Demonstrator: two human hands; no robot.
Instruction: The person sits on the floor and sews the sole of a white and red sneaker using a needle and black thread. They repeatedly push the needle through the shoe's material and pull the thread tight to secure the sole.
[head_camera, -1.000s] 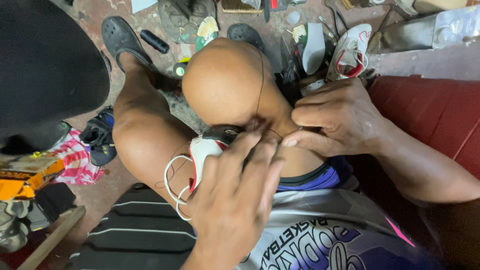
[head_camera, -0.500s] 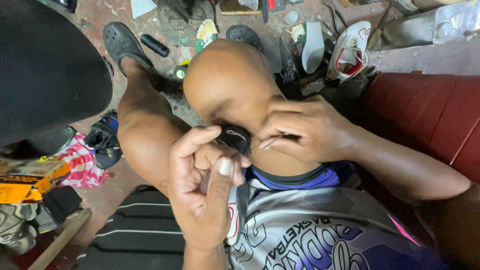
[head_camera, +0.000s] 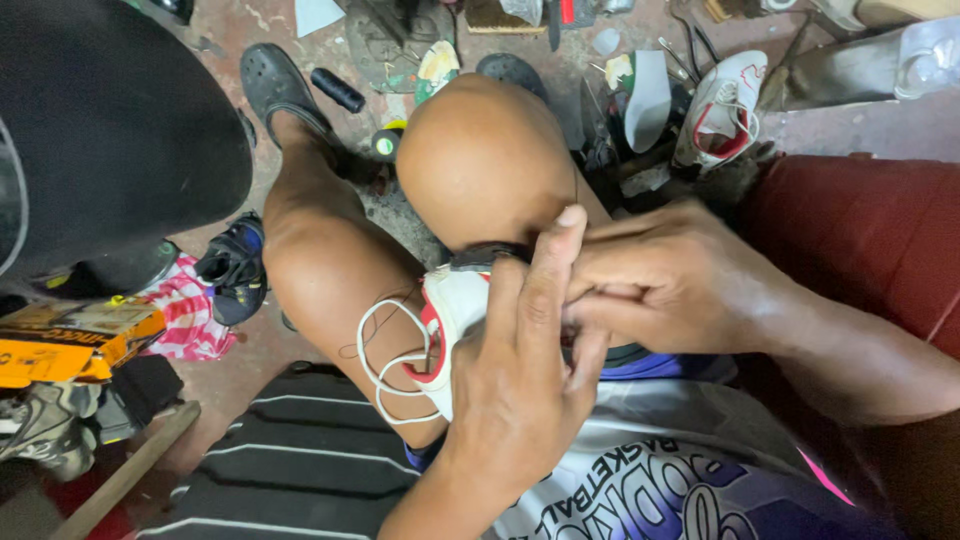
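Note:
A white shoe with red trim and white laces (head_camera: 445, 330) rests between my bare knees, its dark sole edge up. My left hand (head_camera: 520, 390) wraps over the shoe from below, fingers stretched up along it. My right hand (head_camera: 670, 285) comes in from the right and pinches at the shoe's upper edge, fingertips pressed against my left fingers. A thin dark thread (head_camera: 577, 185) runs up from the hands across my right knee (head_camera: 485, 160). Whatever sits between the right fingertips is hidden.
On the floor ahead lie a second white and red shoe (head_camera: 720, 105), a loose insole (head_camera: 648, 100), a dark clog on my foot (head_camera: 275, 85), a black cylinder (head_camera: 338, 90) and small tools. An orange box (head_camera: 70, 340) and a striped cloth lie at left.
The left hand has turned from palm-up with the shoe hidden to gripping over the shoe, so its white side and laces show again. The right hand has shifted right, still pinching at the upper edge.

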